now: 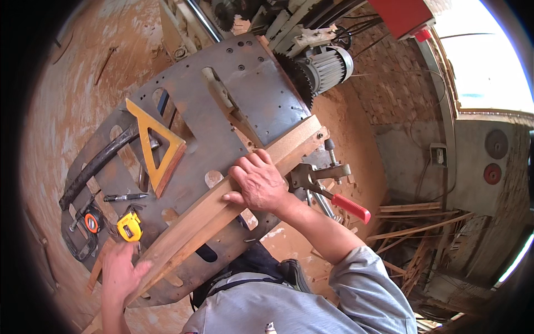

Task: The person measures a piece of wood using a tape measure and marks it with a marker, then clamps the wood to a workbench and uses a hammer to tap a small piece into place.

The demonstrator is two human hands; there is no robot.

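My right hand (pixel 253 181) grips a long wooden board (pixel 208 209), fingers over its top. The board lies diagonally across the holed steel plate (pixel 183 83) along a second wood strip (pixel 311 146). My left hand (pixel 122 270) is at the board's lower-left end, thumb out and fingers loosely bent, just below a yellow tape measure (pixel 129 225); whether it touches the board is unclear. Left of the board lie a yellow triangle square (pixel 143 125), a hammer (pixel 108 156), a pen (pixel 125 197), a round black-and-orange tape (pixel 92 222) and a black C-clamp (pixel 78 247).
A toggle clamp with red handle (pixel 350 207) is right of the board. Beyond are a toothed saw blade (pixel 295 75), a motor (pixel 328 69) and a red box (pixel 400 16). Loose timber strips (pixel 411 220) lie at the right; sawdust covers the floor (pixel 78 106).
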